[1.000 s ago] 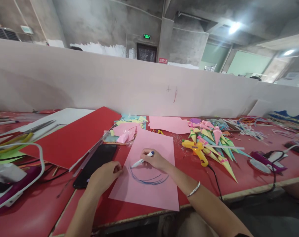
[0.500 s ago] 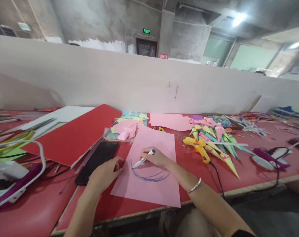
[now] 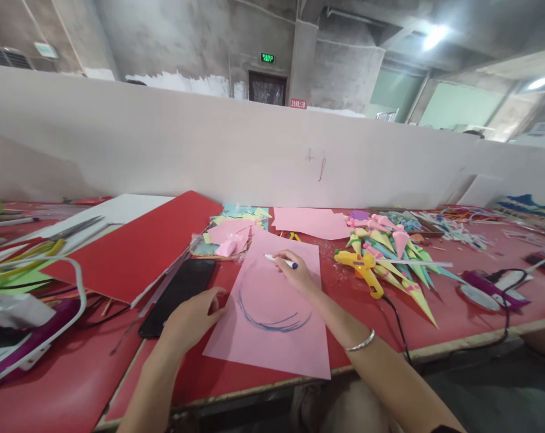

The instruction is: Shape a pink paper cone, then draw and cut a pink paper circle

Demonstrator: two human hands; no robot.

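Note:
A sheet of pink paper (image 3: 272, 355) lies on the red table in front of me. Dark curved marker strokes (image 3: 276, 328) form the lower and left part of a round outline on it. My right hand (image 3: 294, 270) is closed around a white marker (image 3: 272, 258) with a dark blue end, held over the upper part of the sheet. Its tip points left; whether it touches the paper I cannot tell. My left hand (image 3: 197, 316) rests at the sheet's left edge, thumb and fingers apart and loosely curved, holding nothing. A black phone (image 3: 179, 294) lies beside it.
A yellow glue gun (image 3: 362, 267) with a cord lies to the right, against several paper cones (image 3: 411, 291). Red board (image 3: 141, 246), scissors (image 3: 51, 246) and a power strip (image 3: 33, 349) are on the left. Pink scraps (image 3: 231, 234) lie behind the sheet, before a white partition (image 3: 186, 144).
My right hand has moved the marker up and right, from the left end of the strokes to the upper part of the sheet. The left curve extends higher. My left hand stays put.

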